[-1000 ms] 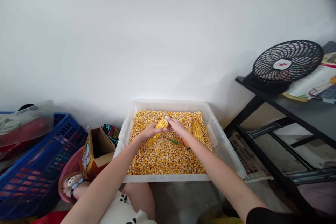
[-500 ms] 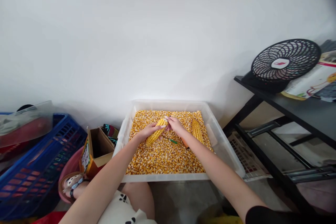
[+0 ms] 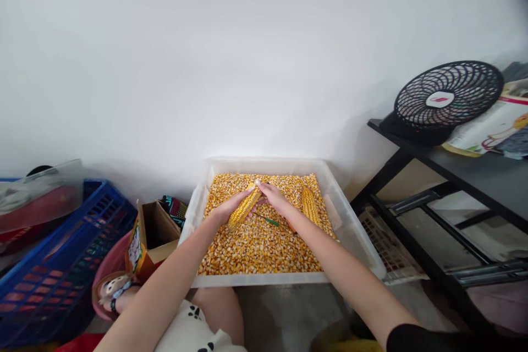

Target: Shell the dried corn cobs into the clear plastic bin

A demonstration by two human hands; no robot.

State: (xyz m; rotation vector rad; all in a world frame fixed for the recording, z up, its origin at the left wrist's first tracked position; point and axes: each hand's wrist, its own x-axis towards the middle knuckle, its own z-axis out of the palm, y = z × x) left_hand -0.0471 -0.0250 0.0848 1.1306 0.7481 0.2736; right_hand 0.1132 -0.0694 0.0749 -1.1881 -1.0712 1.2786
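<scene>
A clear plastic tub [image 3: 355, 231] stands against the wall, filled with loose yellow corn kernels [image 3: 256, 247]. Over its far half my left hand [image 3: 225, 210] grips the lower part of a yellow corn cob [image 3: 244, 208], which slants up to the right. My right hand [image 3: 273, 197] holds the cob's upper end, fingers pressed against it. A second whole cob [image 3: 309, 204] lies on the kernels to the right. A thin green-handled tool [image 3: 268, 220] and something orange rest on the kernels under my right wrist.
A blue plastic crate [image 3: 49, 269] and a small open cardboard box [image 3: 152, 234] are to the left. A black metal shelf [image 3: 466, 176] on the right carries a black fan [image 3: 447, 99] and a printed bag. My knees are below the tub.
The cob has turned slightly in my hands, so more of its length shows between them. Both hands stay at the same spot over the tub.
</scene>
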